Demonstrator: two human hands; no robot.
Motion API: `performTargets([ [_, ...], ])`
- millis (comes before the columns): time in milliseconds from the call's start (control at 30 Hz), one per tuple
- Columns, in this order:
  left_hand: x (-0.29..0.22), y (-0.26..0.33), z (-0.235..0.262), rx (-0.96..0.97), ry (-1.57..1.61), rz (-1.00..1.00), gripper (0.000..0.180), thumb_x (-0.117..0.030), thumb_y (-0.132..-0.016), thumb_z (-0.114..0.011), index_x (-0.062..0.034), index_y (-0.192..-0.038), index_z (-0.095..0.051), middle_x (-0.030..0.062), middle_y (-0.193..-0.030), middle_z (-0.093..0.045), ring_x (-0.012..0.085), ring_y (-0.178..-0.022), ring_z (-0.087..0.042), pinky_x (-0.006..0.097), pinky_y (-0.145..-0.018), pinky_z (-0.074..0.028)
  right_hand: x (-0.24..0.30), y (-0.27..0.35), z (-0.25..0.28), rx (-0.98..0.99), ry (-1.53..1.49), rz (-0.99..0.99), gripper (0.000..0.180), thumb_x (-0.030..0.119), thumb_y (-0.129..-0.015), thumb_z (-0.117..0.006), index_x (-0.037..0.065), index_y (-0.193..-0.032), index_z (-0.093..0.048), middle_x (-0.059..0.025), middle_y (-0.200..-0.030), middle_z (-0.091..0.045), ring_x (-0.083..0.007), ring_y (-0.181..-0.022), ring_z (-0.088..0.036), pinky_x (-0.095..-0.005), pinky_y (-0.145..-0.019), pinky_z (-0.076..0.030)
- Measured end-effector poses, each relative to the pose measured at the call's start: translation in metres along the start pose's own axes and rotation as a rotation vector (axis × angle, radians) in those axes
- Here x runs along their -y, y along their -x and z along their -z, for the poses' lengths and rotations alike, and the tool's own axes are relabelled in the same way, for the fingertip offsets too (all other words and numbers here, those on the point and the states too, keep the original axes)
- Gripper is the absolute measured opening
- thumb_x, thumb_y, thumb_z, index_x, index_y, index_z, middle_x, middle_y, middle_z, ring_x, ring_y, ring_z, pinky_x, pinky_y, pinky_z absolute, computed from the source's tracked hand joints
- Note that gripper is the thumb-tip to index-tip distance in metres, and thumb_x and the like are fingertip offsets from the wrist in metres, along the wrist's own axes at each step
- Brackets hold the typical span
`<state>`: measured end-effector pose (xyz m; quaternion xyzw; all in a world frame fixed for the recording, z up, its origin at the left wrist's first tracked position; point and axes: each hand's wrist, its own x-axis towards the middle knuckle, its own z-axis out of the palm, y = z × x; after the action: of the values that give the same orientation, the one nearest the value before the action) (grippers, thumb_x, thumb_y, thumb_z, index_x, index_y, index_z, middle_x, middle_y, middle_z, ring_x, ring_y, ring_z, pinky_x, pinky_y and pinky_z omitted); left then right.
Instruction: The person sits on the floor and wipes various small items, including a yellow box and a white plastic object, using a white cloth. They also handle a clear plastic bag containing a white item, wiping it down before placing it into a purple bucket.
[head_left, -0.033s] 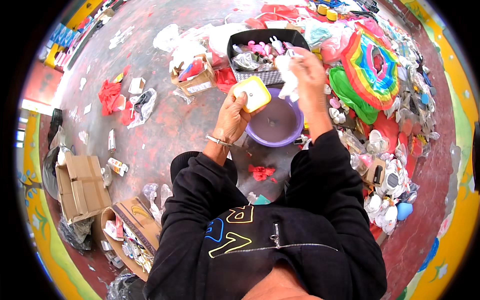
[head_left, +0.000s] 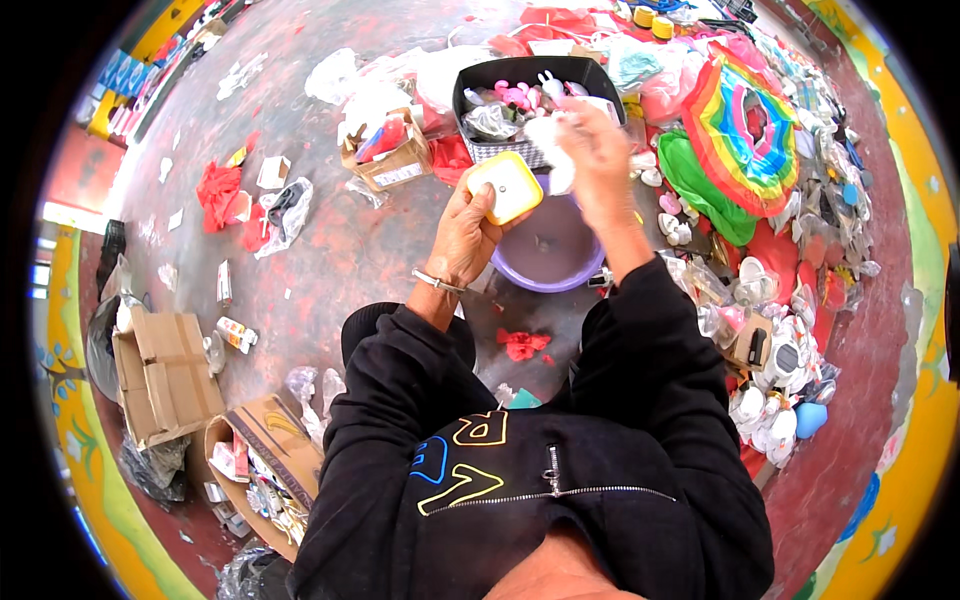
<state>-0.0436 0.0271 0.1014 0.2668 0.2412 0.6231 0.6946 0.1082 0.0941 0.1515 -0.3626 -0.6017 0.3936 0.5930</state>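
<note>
Head view: left hand (head_left: 466,232) is closed round a square yellow-rimmed box (head_left: 508,185), thumb on its pale top face, lid side tilted up. Right hand (head_left: 600,150) is just beside it, fingers curled on a limp white sheet (head_left: 558,165); blurred, so exact finger spacing unclear, and can't tell cloth from paper.

Status: box is in hand, not set down. Looks like wiping, my read. Sheet seems clear of the top face, contact at the far edge can't be ruled out. Top face looks mostly clean bar a small dark mark near its middle; sides and underside hidden, so can't call the box finished. Putting it down is yet to do.

Around: purple basin (head_left: 540,287) with murky liquid sits below and between both hands, partly covered by box and right forearm. Black bin (head_left: 480,150) with pink and white toys and clear plastic is just beyond the hands; right hand and sheet mask its near right corner. Small open carton (head_left: 408,172) is beyond and left of the left hand. Rainbow ring (head_left: 710,110) and green fabric (head_left: 700,195) lie right of the right hand, with a white clutter heap (head_left: 780,365) nearer the body, so that side is crowded.
</note>
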Motion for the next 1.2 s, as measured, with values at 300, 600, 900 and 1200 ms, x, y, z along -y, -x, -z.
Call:
performTargets([
  [300,-0.038,-0.015,0.028,-0.051,0.276,-0.174,0.045,-0.020,-0.087,-0.058,-0.0011,-0.125,-0.043,0.0139,-0.121,-0.053,0.0335,-0.115,-0.049,0.049,-0.099,-0.040,-0.019,0.043,-0.018,0.243,0.123,-0.163,0.014,0.009,-0.078,-0.062,-0.001,-0.087,-0.062,-0.0086,-0.077,-0.063,-0.0160,-0.069,-0.061,-0.0267,-0.063,-0.047],
  [600,-0.041,-0.001,0.001,0.134,-0.160,-0.041,0.049,-0.022,-0.090,-0.055,-0.0050,-0.132,-0.036,0.0089,-0.118,-0.053,0.0213,-0.111,-0.051,0.037,-0.094,-0.044,0.005,0.009,0.000,0.091,-0.437,-0.411,0.014,0.016,-0.084,-0.063,0.003,-0.087,-0.063,-0.0023,-0.079,-0.061,-0.0081,-0.068,-0.056,-0.0226,-0.061,-0.045],
  [900,-0.042,-0.004,0.001,0.072,-0.725,-0.092,0.069,-0.016,-0.085,-0.062,-0.0044,-0.138,-0.020,0.0116,-0.110,-0.057,0.0179,-0.101,-0.056,0.031,-0.087,-0.046,-0.003,0.020,0.001,0.382,-0.141,-0.486,0.032,0.014,-0.079,-0.067,-0.005,-0.103,-0.061,-0.0040,-0.082,-0.061,-0.0087,-0.073,-0.057,-0.0218,-0.063,-0.045],
  [1200,-0.016,-0.006,-0.004,0.093,-0.177,-0.123,0.067,-0.007,-0.079,-0.066,-0.0070,-0.135,-0.030,0.0065,-0.123,-0.048,0.0198,-0.115,-0.047,0.035,-0.097,-0.039,0.003,0.035,-0.034,0.051,-0.654,-0.695,0.016,0.009,-0.083,-0.062,-0.002,-0.095,-0.061,-0.0039,-0.079,-0.061,-0.0104,-0.064,-0.059,-0.0236,-0.056,-0.048],
])
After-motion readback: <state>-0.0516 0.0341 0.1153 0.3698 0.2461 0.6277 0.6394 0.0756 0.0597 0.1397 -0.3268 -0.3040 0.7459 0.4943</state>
